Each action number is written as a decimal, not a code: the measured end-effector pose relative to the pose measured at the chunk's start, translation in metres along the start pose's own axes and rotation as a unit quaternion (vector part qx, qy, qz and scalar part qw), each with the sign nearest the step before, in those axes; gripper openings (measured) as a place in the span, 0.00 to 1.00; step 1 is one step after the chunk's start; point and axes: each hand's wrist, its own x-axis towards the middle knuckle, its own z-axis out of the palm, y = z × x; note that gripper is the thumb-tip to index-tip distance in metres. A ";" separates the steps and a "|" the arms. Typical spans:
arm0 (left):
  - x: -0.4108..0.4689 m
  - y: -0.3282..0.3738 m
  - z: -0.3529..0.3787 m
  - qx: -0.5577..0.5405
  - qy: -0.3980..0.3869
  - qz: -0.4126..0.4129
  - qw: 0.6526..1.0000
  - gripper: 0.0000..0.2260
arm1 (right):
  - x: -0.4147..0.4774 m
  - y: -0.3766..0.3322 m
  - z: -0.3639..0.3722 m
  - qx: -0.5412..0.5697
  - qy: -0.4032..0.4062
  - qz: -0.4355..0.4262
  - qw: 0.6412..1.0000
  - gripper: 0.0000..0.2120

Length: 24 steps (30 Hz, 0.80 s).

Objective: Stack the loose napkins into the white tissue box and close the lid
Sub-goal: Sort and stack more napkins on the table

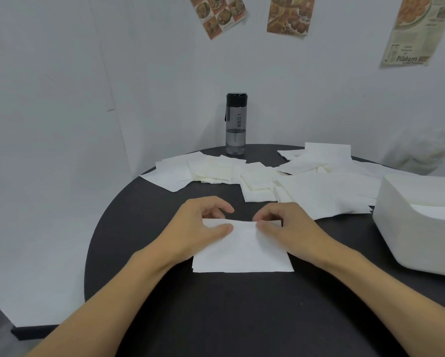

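A bottle and posters
The dark bottle stands mid-frame on the round black table; food posters hang up top.

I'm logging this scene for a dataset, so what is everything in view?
near napkin: one, white, table centre, between the hands
loose napkins: many, white, scattered across the table's far side
tissue box: one, white, open, table's right edge
water bottle: one, grey with black cap, upright at the far edge
table: one, black, round
posters: three, food prints, on the wall
left hand: one, pinching the near napkin's far edge
right hand: one, pinching the same edge
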 end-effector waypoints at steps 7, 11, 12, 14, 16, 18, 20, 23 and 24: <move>0.000 -0.006 0.000 0.085 -0.054 0.025 0.995 0.06 | 0.004 -0.002 -0.001 -0.093 0.026 -0.048 0.994 0.04; 0.002 -0.011 0.000 0.117 -0.052 0.037 0.991 0.08 | 0.037 0.008 -0.012 -0.248 0.103 -0.067 0.961 0.11; 0.002 -0.013 0.000 0.126 -0.056 0.041 0.990 0.08 | 0.046 0.013 -0.015 -0.298 0.098 -0.066 0.947 0.13; 0.003 -0.015 0.001 0.142 -0.062 0.048 0.987 0.07 | 0.061 0.021 -0.019 -0.373 0.061 -0.056 0.924 0.17; 0.004 -0.018 0.001 0.163 -0.062 0.049 0.983 0.06 | 0.072 0.026 -0.019 -0.398 0.030 -0.046 0.916 0.20; 0.007 -0.021 0.001 0.178 -0.058 0.052 0.981 0.05 | 0.079 0.028 -0.017 -0.388 0.019 -0.030 0.921 0.22; 0.009 -0.022 0.002 0.187 -0.052 0.056 0.979 0.05 | 0.083 0.031 -0.015 -0.396 0.003 -0.022 0.918 0.22; 0.009 -0.023 0.003 0.195 -0.050 0.059 0.978 0.05 | 0.086 0.031 -0.014 -0.410 -0.015 -0.017 0.912 0.22; 0.009 -0.023 0.003 0.197 -0.051 0.058 0.977 0.05 | 0.086 0.029 -0.014 -0.404 -0.008 -0.020 0.915 0.21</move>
